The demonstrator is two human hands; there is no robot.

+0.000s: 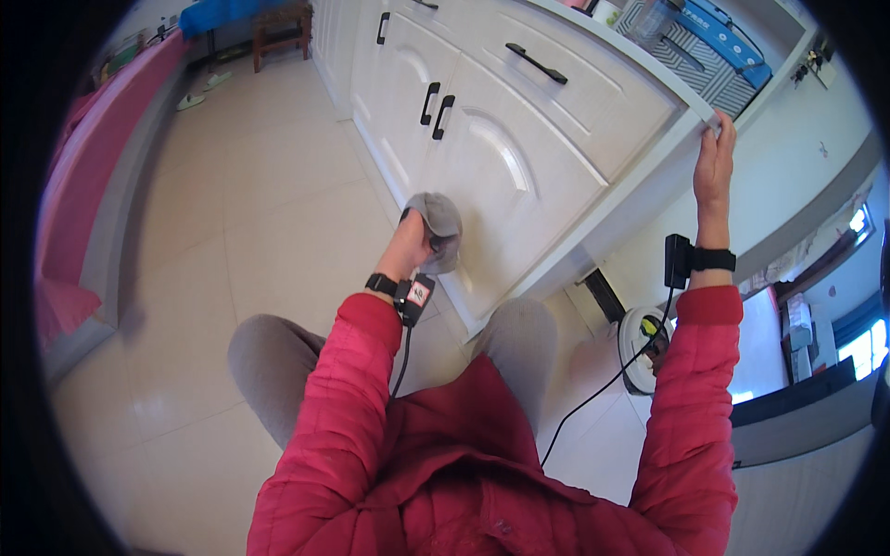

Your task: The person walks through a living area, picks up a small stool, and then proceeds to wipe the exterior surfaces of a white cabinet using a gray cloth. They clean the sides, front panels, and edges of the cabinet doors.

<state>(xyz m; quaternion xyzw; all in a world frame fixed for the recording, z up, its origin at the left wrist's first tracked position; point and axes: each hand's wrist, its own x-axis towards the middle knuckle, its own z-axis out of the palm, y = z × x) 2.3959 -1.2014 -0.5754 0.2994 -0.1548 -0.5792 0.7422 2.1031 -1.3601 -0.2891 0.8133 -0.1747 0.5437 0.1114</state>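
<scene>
A grey cloth (443, 233) is bunched in my left hand (410, 242), low in front of a white cabinet door (480, 208). The cloth hides most of those fingers; whether it touches the door I cannot tell. My right hand (715, 163) rests on the corner of the cabinet's countertop (678, 87), its fingertips over the edge. The cabinet has raised arched panels. Two black bar handles (443, 118) sit side by side on its doors, and another black handle (535, 64) is on the drawer above.
On the countertop stand a clear plastic container (655, 24) and a blue box (726, 42) bearing writing. A white round bin (636, 347) is on the floor by my right arm. At left runs a bed with pink bedding (104, 187); slippers (191, 102) and a wooden stool (279, 35) are farther off.
</scene>
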